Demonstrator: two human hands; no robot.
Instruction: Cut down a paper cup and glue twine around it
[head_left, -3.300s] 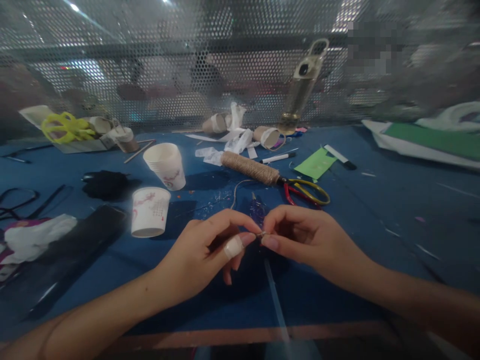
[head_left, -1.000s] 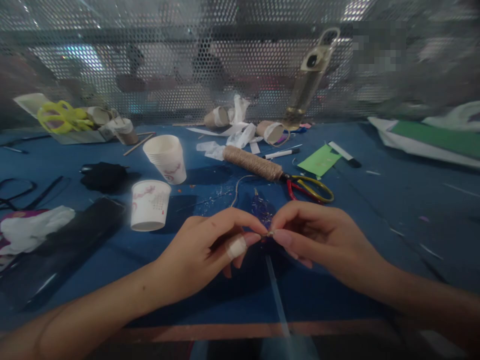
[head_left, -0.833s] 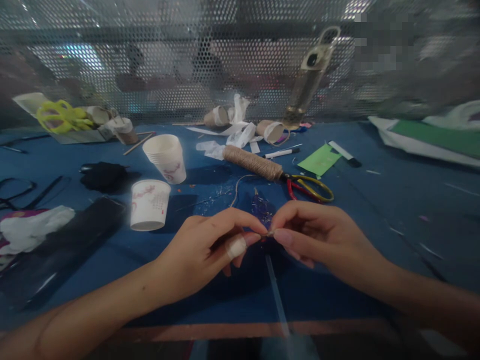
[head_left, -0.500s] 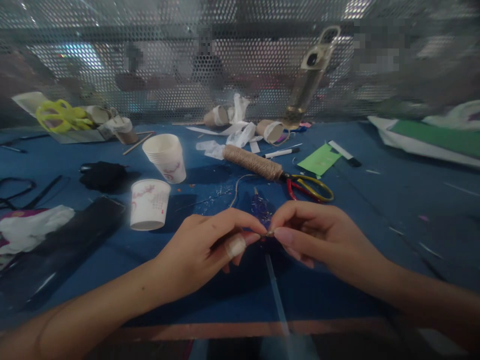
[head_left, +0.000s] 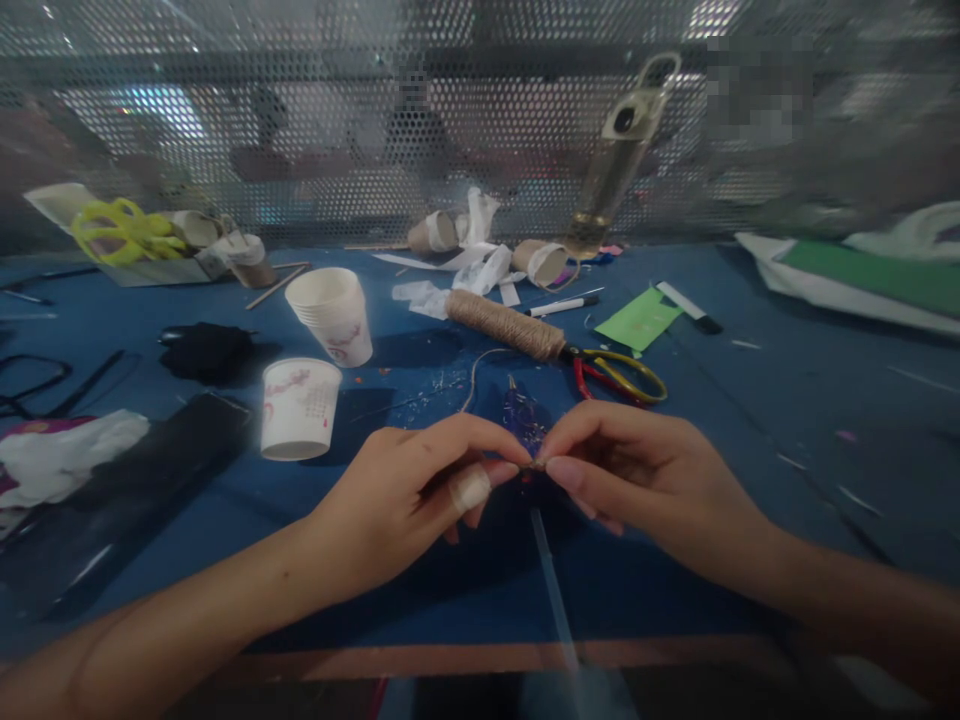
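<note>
My left hand [head_left: 420, 500], with a pale bandage [head_left: 470, 487] round one finger, is closed in a pinch. Thumb and forefinger of my right hand [head_left: 637, 465] pinch the other end of the same small brownish piece [head_left: 532, 465]; it is too small to tell its kind. Just behind the fingertips lies a translucent blue glue gun [head_left: 523, 410], partly hidden by the hands. A clear glue stick [head_left: 553, 580] runs from beneath them toward the table's front edge. Twine [head_left: 472, 385] trails from a twine roll [head_left: 506, 325] down behind my left hand.
Red-and-yellow-handled scissors [head_left: 619, 375] lie beyond my right hand. Paper cups [head_left: 300, 410] stand left, near a black pouch [head_left: 206, 352]. Green paper [head_left: 637, 318], a marker [head_left: 562, 306], cardboard rolls [head_left: 541, 262] and a bottle [head_left: 607, 185] are farther back, before a perforated metal screen [head_left: 322, 130].
Both hands stay almost in place, still pinching the small piece. The fingertips have shifted very slightly.
</note>
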